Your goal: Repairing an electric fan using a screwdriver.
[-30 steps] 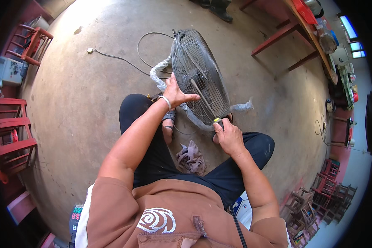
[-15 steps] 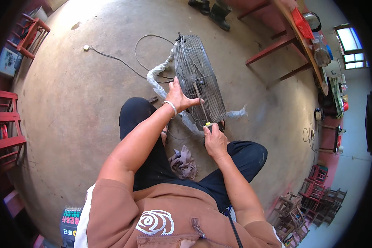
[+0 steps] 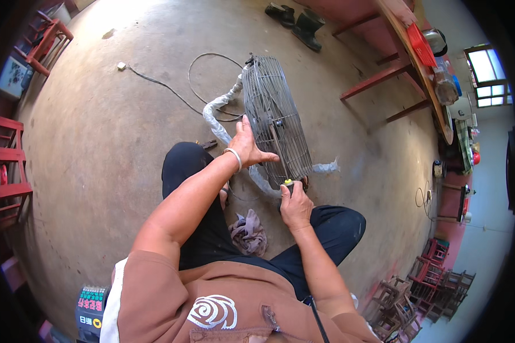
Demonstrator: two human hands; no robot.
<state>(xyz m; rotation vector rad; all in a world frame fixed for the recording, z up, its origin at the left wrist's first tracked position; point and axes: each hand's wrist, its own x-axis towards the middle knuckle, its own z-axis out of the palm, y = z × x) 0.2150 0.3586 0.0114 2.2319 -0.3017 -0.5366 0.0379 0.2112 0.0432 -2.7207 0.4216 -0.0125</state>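
Observation:
A wire-caged electric fan (image 3: 269,91) stands on the floor in front of me, its frame tubing (image 3: 213,112) wrapped in whitish plastic. My left hand (image 3: 247,147) grips the near left part of the cage, thumb laid across the wires and fingers up along the rim. In my right hand (image 3: 296,207) is a screwdriver (image 3: 289,183) with a yellow-collared dark handle. Its long shaft runs up along the grille towards the fan's centre; whether the tip touches a screw is too small to tell. A crumpled greyish cloth (image 3: 249,233) lies between my legs.
The fan's cord (image 3: 166,87) trails left to a pale plug (image 3: 121,66). Dark boots (image 3: 307,28) stand beyond the fan. At the right is a wooden table (image 3: 409,57) with red legs; red chairs (image 3: 8,154) line the left. Stacked stools (image 3: 435,274) fill the lower right.
The view has shifted slightly, so the fan and floor things sit a little lower. Both hands keep about the same hold on fan and screwdriver.

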